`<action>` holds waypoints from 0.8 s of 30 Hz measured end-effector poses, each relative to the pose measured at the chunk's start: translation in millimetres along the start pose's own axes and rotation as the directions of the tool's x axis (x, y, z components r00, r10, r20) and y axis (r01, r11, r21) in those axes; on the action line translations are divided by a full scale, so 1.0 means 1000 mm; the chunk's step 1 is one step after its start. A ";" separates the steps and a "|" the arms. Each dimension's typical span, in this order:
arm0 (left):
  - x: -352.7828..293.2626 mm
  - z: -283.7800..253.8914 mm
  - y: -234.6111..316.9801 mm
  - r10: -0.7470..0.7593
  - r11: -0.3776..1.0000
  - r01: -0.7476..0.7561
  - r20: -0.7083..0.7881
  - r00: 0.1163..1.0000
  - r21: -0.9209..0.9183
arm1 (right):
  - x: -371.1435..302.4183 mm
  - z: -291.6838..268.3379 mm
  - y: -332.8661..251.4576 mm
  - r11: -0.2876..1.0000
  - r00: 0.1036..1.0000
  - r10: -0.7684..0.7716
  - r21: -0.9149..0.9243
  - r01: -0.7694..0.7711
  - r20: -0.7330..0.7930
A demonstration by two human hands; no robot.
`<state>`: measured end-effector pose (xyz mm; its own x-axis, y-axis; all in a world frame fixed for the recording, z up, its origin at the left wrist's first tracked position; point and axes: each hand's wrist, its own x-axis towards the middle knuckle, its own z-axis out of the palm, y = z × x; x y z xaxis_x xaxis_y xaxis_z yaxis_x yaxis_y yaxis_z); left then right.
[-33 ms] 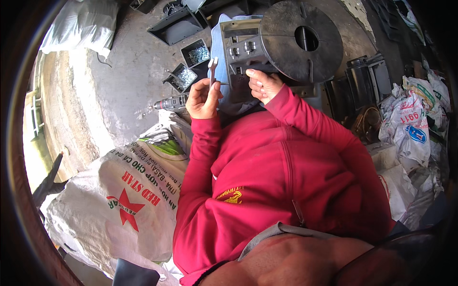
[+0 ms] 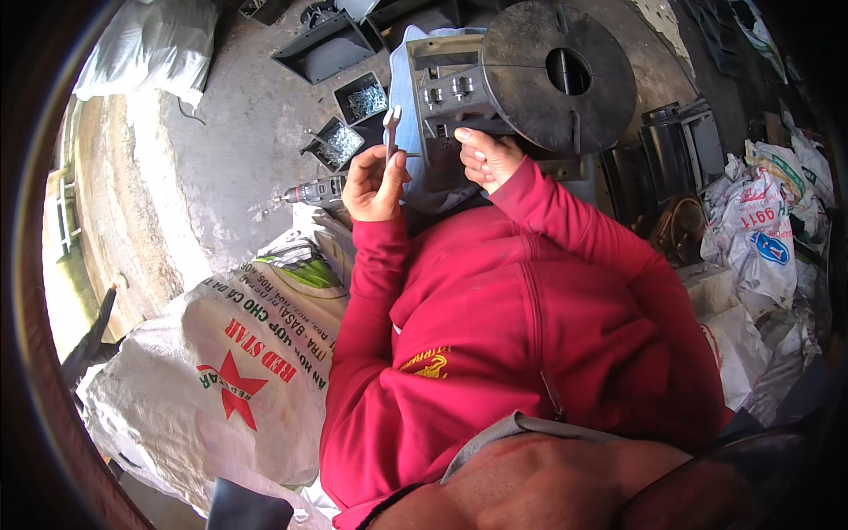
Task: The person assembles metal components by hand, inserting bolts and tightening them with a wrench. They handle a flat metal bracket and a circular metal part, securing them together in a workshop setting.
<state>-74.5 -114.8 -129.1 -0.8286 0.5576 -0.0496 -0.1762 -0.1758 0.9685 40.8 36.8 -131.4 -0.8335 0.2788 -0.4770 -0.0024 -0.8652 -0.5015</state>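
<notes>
My left hand (image 2: 374, 184) pinches a small open-ended wrench (image 2: 391, 134), its forked jaw pointing up. Just right of that hand is a dark plastic housing (image 2: 455, 115) with a large round black disc (image 2: 539, 49) joined to its right side; the disc has a hole off its middle. Small metal bolts with nuts (image 2: 461, 87) sit on the housing's face. My right hand (image 2: 490, 161) is closed at the housing's lower edge, thumb on top and fingers curled. What lies inside those fingers is hidden. Blue cloth (image 2: 407, 75) shows behind the housing's left side.
Two small bins hold metal fasteners, one bin (image 2: 362, 97) behind the other (image 2: 336, 144). Near them lie a power drill (image 2: 316, 191) and a larger dark tray (image 2: 327, 50). A white woven sack (image 2: 212, 380) is at my left; black parts (image 2: 667, 150) and more sacks (image 2: 755, 221) are at right.
</notes>
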 end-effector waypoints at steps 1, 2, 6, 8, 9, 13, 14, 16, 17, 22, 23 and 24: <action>-0.001 0.004 0.002 0.030 0.999 -0.030 -0.004 1.000 -0.026 | 0.000 0.000 0.000 1.000 1.000 -0.003 0.001 0.003 0.006; 0.000 0.006 0.005 0.088 0.996 -0.088 0.020 0.996 0.002 | -0.001 0.001 0.000 1.000 1.000 0.002 -0.004 -0.002 -0.005; 0.009 0.011 0.005 0.333 0.916 -0.354 0.134 0.933 0.191 | 0.000 0.006 -0.003 1.000 0.999 -0.012 -0.028 0.011 -0.052; 0.015 0.013 0.004 0.413 0.834 -0.454 0.191 0.891 0.314 | 0.001 0.008 -0.006 0.999 0.998 -0.019 -0.037 0.016 -0.060; 0.018 0.015 0.004 0.436 0.816 -0.478 0.197 0.878 0.324 | 0.001 0.009 -0.007 0.999 0.998 -0.014 -0.038 0.012 -0.057; 0.028 0.023 0.008 0.497 0.737 -0.547 0.230 0.837 0.397 | 0.002 0.009 -0.009 0.998 0.998 -0.008 -0.055 0.005 -0.055; 0.030 0.025 0.011 0.503 0.714 -0.555 0.239 0.830 0.427 | 0.002 0.009 -0.009 0.998 0.998 -0.013 -0.059 0.009 -0.056; 0.035 0.028 0.011 0.530 0.671 -0.587 0.261 0.807 0.452 | 0.002 0.009 -0.009 0.998 0.998 -0.023 -0.067 0.019 -0.058; 0.038 0.030 0.010 0.542 0.650 -0.604 0.275 0.794 0.461 | 0.002 0.010 -0.009 0.998 0.997 -0.030 -0.062 0.026 -0.069; 0.036 0.032 0.010 0.555 0.618 -0.619 0.288 0.780 0.485 | 0.002 0.008 -0.007 0.998 0.997 -0.046 -0.037 0.043 -0.062; 0.037 0.031 0.009 0.562 0.605 -0.626 0.294 0.773 0.491 | 0.003 0.009 -0.007 0.998 0.997 -0.046 -0.034 0.044 -0.063; 0.037 0.031 0.008 0.569 0.592 -0.634 0.299 0.766 0.497 | 0.003 0.009 -0.008 0.999 0.997 -0.047 -0.031 0.045 -0.063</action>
<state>-89.9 -70.6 -115.5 -0.5758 0.5699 0.5863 0.6856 -0.0542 0.7260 33.8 40.4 -122.6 -0.7959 0.3449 -0.4976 -0.0229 -0.8384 -0.5445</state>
